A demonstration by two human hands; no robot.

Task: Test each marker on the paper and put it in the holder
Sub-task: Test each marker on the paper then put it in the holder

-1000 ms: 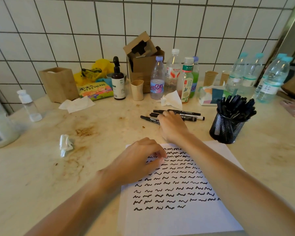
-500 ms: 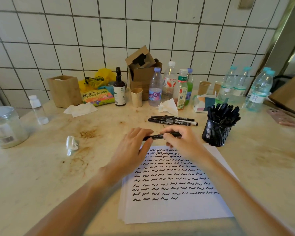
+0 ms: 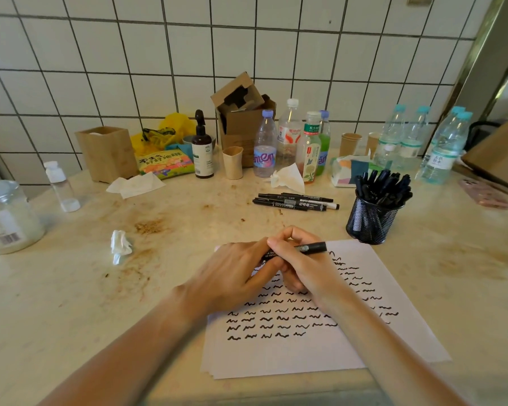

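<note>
Both hands hold one black marker [image 3: 308, 248] level above the top of the white paper [image 3: 320, 347], which carries rows of black squiggles. My right hand [image 3: 302, 262] grips the marker's barrel, whose right end sticks out past the fingers. My left hand [image 3: 238, 273] pinches its left end; whether the cap is on or off is hidden by the fingers. A black mesh holder [image 3: 370, 221] packed with several markers stands just right of the paper's far corner. A few loose black markers [image 3: 295, 202] lie on the counter beyond the hands.
Along the tiled wall stand several bottles [image 3: 288, 142], a cardboard box [image 3: 241, 124], paper cups [image 3: 349, 143], a pump bottle [image 3: 202, 150] and a wooden box [image 3: 106, 153]. A crumpled tissue [image 3: 119, 244] and a glass jar [image 3: 6, 215] sit at left. A phone [image 3: 486, 194] lies at far right.
My right hand picked one marker from the loose group and brought it back over the paper. My left hand left the paper and took hold of the marker's left end.
</note>
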